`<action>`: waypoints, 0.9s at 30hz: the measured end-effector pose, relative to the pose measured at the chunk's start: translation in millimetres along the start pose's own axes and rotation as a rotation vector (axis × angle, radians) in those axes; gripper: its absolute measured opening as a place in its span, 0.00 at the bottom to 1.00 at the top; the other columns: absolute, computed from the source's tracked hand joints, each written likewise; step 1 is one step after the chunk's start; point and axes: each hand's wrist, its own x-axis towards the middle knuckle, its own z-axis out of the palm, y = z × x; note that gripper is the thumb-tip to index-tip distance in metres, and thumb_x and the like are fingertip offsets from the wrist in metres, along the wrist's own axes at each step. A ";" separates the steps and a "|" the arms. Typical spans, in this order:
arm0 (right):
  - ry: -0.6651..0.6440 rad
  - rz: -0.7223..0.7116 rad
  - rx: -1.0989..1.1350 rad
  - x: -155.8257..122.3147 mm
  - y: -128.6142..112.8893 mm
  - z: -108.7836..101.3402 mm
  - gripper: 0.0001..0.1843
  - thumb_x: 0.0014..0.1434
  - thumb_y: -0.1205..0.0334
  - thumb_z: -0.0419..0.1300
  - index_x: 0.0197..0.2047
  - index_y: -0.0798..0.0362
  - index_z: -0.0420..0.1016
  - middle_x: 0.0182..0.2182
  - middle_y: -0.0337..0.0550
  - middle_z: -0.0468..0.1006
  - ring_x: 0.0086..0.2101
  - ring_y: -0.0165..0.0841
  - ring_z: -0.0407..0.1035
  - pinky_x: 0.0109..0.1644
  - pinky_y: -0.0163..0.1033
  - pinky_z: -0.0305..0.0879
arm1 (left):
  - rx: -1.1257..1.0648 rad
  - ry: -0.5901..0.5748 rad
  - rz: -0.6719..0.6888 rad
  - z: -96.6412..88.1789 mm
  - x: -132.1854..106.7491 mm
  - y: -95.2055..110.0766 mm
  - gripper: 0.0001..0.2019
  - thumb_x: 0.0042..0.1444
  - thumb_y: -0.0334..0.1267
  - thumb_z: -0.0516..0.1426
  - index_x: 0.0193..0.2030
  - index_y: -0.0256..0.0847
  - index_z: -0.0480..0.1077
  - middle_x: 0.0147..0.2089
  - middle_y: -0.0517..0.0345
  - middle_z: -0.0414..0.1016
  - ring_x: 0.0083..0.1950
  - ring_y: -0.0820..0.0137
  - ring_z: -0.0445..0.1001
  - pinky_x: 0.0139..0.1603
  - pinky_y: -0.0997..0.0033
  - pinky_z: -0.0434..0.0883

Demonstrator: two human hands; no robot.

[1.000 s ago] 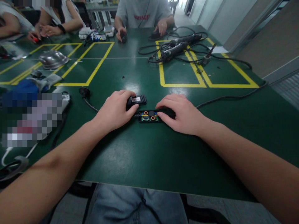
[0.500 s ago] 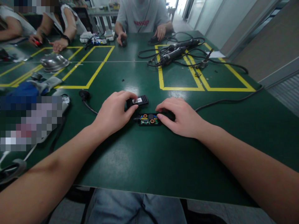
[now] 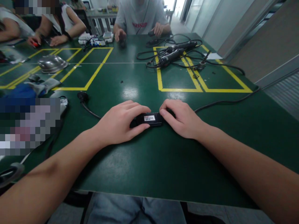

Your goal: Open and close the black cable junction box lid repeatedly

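Note:
A small black plastic box with a white label (image 3: 149,119) lies on the green table (image 3: 144,161) between my hands; its lid now covers the circuit board that lay open before. My left hand (image 3: 119,123) grips the box's left end, thumb at the near side and fingers over the top. My right hand (image 3: 181,118) is curled on the right end, where a black cable (image 3: 224,102) leaves toward the right.
A second black cable with a plug (image 3: 82,97) runs in from the left. Electric screwdrivers with tangled cords (image 3: 174,54) lie in a yellow-taped square at the back. A metal iron soleplate (image 3: 51,63) sits far left. Other people (image 3: 140,18) work at the far side.
My left hand carried the labelled black lid from behind the open base and set it down on top, hiding the circuit board. My right hand stayed on the right end.

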 end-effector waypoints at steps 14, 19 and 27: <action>-0.030 -0.060 -0.016 -0.9 0.1 1.5 0.11 0.75 0.54 0.60 0.47 0.50 0.80 0.38 0.45 0.85 0.38 0.41 0.75 0.47 0.47 0.65 | -0.005 0.008 -0.015 0.2 -0.1 0.2 0.14 0.77 0.43 0.59 0.59 0.37 0.78 0.51 0.49 0.87 0.50 0.59 0.83 0.52 0.59 0.78; -0.052 -0.032 0.020 -1.3 0.8 0.6 0.18 0.79 0.52 0.54 0.57 0.52 0.81 0.43 0.49 0.87 0.41 0.44 0.78 0.49 0.49 0.68 | 0.008 0.063 -0.088 -0.1 -0.1 -1.5 0.15 0.78 0.43 0.57 0.58 0.37 0.79 0.51 0.48 0.87 0.51 0.58 0.83 0.55 0.58 0.79; 0.014 -0.004 0.076 -3.9 4.5 4.2 0.21 0.82 0.53 0.48 0.65 0.51 0.76 0.42 0.47 0.87 0.43 0.46 0.80 0.51 0.51 0.70 | 0.049 0.150 -0.177 -3.9 0.1 -1.8 0.16 0.78 0.44 0.56 0.58 0.37 0.80 0.52 0.47 0.87 0.53 0.57 0.83 0.58 0.56 0.80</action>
